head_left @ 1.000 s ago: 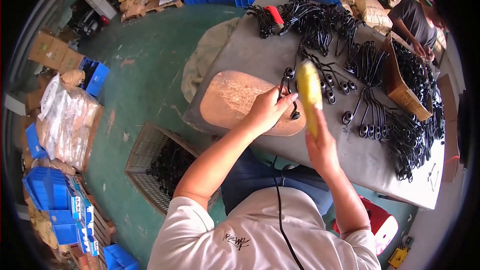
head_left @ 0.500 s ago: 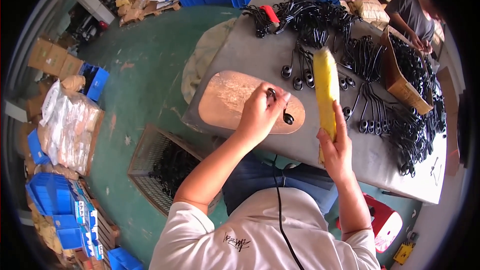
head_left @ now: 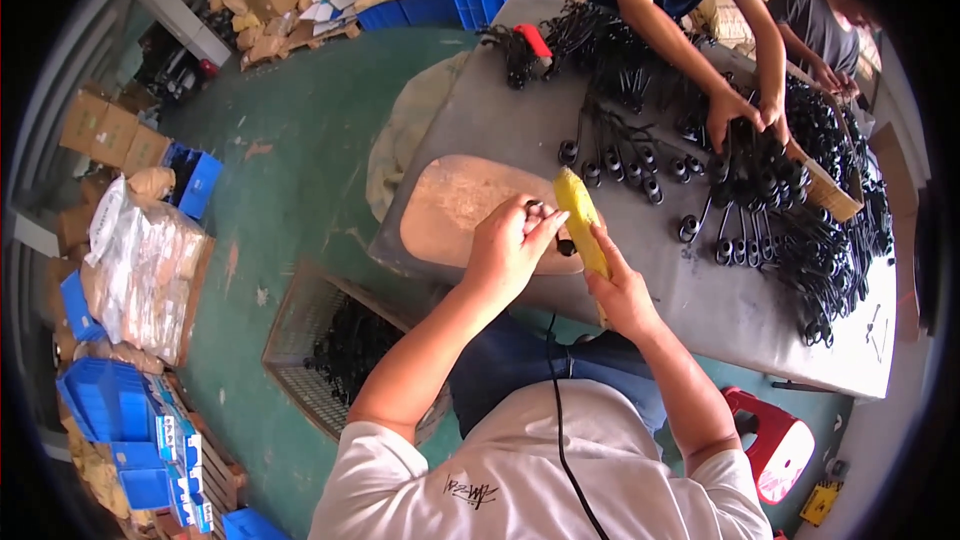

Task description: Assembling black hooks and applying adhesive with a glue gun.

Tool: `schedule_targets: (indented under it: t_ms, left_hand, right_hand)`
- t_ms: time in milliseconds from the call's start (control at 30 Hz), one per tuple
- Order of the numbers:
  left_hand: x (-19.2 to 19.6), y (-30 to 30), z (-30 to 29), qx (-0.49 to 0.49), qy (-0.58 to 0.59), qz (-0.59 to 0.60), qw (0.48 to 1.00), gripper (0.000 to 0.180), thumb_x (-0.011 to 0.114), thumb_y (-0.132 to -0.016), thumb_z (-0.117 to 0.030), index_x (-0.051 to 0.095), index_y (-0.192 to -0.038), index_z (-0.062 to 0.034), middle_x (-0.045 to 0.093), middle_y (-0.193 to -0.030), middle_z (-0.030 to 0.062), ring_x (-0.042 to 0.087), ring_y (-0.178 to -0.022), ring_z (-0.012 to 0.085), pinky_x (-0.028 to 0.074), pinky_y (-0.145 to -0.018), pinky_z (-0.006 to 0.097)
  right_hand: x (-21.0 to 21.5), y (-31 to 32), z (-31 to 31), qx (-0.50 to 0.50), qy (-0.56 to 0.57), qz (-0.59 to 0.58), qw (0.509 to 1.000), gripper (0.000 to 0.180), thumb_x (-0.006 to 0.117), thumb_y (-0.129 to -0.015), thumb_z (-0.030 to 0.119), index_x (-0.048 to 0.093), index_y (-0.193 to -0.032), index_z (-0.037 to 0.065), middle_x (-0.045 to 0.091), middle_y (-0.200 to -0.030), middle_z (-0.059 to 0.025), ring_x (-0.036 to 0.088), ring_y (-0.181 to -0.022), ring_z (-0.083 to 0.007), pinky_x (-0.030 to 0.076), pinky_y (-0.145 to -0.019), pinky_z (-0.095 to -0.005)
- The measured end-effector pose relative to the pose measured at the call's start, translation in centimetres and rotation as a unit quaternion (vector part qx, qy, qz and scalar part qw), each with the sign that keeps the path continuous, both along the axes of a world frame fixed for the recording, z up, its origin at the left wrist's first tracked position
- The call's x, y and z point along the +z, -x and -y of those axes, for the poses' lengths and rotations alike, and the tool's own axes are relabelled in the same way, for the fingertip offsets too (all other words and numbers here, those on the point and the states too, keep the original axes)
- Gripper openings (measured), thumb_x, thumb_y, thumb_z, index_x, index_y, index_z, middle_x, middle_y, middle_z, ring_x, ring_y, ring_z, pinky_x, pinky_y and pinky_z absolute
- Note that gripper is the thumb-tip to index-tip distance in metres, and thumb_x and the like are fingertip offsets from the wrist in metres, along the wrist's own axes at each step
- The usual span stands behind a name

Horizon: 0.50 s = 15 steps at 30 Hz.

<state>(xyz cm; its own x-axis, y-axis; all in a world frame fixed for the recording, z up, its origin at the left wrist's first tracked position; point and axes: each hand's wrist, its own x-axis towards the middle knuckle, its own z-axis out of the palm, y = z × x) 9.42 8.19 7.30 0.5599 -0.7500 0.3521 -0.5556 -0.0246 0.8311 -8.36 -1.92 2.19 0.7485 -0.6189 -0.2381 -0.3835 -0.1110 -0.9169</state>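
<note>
My left hand (head_left: 505, 248) is closed on a small black part (head_left: 567, 247) with a rounded end, poking out by my fingers; most of it is hidden. My right hand (head_left: 622, 292) grips a long yellow bar (head_left: 579, 215) near its lower end. The bar's upper portion slants up beside my left fingertips, and I cannot tell if it touches the black part. Both hands are over the near edge of a tan, round-cornered board (head_left: 445, 205), which lies on the grey table (head_left: 480, 120).
Black rods with ringed ends (head_left: 740, 240) lie in heaps across the table's right. A co-worker's hands (head_left: 745, 120) hold several near an open carton (head_left: 825, 180). A red object (head_left: 533, 40) lies at the back. Beside me stand a crate (head_left: 290, 340) and a red stool (head_left: 775, 450).
My right hand has brought the yellow bar left and down, close to my left hand. The co-worker has leaned over the table, both hands now at the black rods by the carton.
</note>
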Motion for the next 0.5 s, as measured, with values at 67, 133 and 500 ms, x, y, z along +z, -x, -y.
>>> schedule_targets:
  t_ms: [67, 133, 500]
  left_hand:
    - [-1.9, -1.1, -0.8, 0.03, 0.041, -0.057, 0.997, 0.022, 0.075, -0.089, -0.019, 0.061, -0.087, -0.0025, 0.061, -0.072, 0.0053, 0.058, -0.059, 0.0146, 0.049, -0.057, 0.029]
    - [-0.5, -1.5, -1.6, 0.059, 0.019, -0.011, 0.998, 0.023, 0.075, -0.089, -0.02, 0.06, -0.086, -0.002, 0.06, -0.072, 0.0057, 0.056, -0.059, 0.0131, 0.047, -0.057, 0.029]
    - [3.8, -6.1, -10.2, 0.205, 0.077, -0.134, 0.967, 0.02, 0.059, -0.097, -0.01, 0.058, -0.116, -0.0057, 0.061, -0.088, 0.0022, 0.05, -0.067, 0.0046, 0.042, -0.058, 0.021]
  right_hand:
    - [-0.1, -0.5, -0.2, -0.009, 0.063, 0.048, 0.997, 0.069, 0.056, -0.094, 0.012, 0.029, -0.156, 0.023, 0.065, -0.115, -0.0242, 0.066, -0.096, -0.0276, 0.051, -0.089, -0.0371]
    - [0.7, -0.8, -0.4, -0.033, 0.079, 0.064, 0.994, 0.069, 0.056, -0.094, 0.01, 0.029, -0.156, 0.023, 0.065, -0.115, -0.0247, 0.066, -0.098, -0.0285, 0.051, -0.088, -0.037]
    - [-3.3, 0.1, 2.6, 0.062, 0.19, 0.026, 0.979, 0.069, 0.058, -0.092, 0.009, 0.03, -0.154, 0.023, 0.063, -0.11, -0.0297, 0.062, -0.104, -0.046, 0.051, -0.09, -0.0462]
